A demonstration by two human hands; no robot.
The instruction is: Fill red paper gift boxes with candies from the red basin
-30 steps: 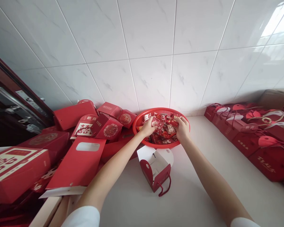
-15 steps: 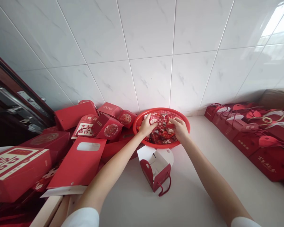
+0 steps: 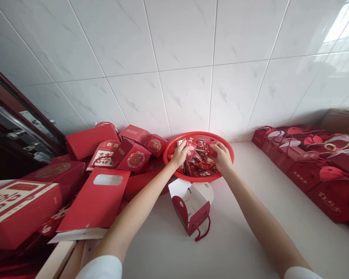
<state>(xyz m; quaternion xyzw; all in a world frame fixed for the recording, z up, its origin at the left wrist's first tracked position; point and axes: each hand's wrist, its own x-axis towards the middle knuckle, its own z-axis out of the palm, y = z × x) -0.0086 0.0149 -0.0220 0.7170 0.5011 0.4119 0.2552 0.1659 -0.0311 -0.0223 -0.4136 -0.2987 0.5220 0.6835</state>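
Both my hands are over a red plastic basket [image 3: 197, 135] that holds many small wrapped candies [image 3: 203, 164]. My left hand [image 3: 180, 154] is closed on a pink-and-red candy packet [image 3: 191, 149] at the basket's left part. On the right, my right hand [image 3: 223, 157] pinches a red candy packet [image 3: 211, 146], partly covered by the fingers. Just in front of the basket stands an open red gift box [image 3: 191, 209], white inside, its flaps spread and a red cord handle [image 3: 204, 231] hanging at its right side.
Several folded red boxes [image 3: 135, 155] and flat cartons [image 3: 95, 201] are heaped on the left. Rows of closed red gift boxes [image 3: 304, 168] with cords stand at the right, by a brown carton [image 3: 340, 120]. A tiled wall [image 3: 186, 97] rises behind the white tabletop [image 3: 221, 236].
The packet in my left hand has turned a little. My right hand has shifted slightly right and down over the candies. The open box stays in place.
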